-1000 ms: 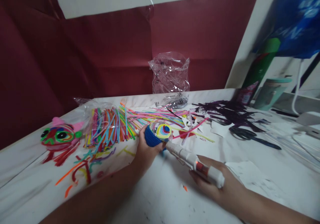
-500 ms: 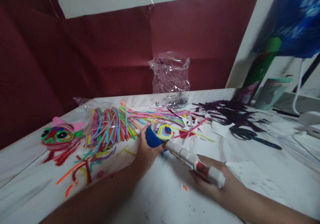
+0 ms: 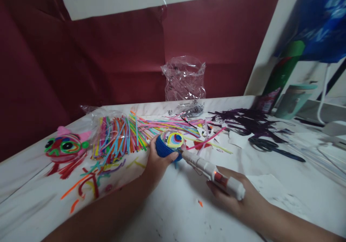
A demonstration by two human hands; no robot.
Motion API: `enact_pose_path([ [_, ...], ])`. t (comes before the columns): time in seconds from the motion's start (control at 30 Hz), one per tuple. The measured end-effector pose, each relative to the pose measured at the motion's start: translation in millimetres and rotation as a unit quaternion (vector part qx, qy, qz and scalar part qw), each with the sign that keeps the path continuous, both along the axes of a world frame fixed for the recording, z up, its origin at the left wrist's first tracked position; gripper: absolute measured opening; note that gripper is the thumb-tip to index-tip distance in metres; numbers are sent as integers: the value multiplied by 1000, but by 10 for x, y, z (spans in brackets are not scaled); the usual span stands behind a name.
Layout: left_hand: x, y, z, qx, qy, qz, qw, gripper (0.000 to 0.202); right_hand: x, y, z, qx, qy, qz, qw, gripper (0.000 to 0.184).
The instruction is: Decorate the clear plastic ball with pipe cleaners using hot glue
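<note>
My left hand is closed around a small round piece with a blue wrapped side and a face of yellow, blue and red rings. My right hand grips a white glue gun with an orange band, and its tip touches the lower right edge of the round piece. Both hands hover just above the white marble table. Behind the round piece lies a spread of coloured pipe cleaners.
A pink pipe-cleaner face with big eyes lies at the left. Black scissors and dark purple strands lie at the right. A clear plastic bag stands at the back. A green bottle and teal cup stand far right.
My left hand has turned the round piece slightly, so its ringed face tilts more upward. The glue gun has shifted a little to the right, with its tip still at the piece.
</note>
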State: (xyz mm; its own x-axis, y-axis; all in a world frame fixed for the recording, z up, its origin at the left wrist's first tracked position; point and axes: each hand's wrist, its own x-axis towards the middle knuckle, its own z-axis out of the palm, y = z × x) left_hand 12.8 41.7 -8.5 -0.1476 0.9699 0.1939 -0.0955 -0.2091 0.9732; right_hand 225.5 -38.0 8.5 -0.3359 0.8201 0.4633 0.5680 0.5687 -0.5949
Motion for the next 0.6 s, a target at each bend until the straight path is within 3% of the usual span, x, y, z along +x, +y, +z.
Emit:
enact_pose_path([
  [0.27,11,-22,35,-1,-16,-9,1000,86,-4,11,-12,-33,19,8,999,21],
  [0.6,-1,15,-26,3,-18,-5,1000,87,-23,0,-12,-57,29,7,998,21],
])
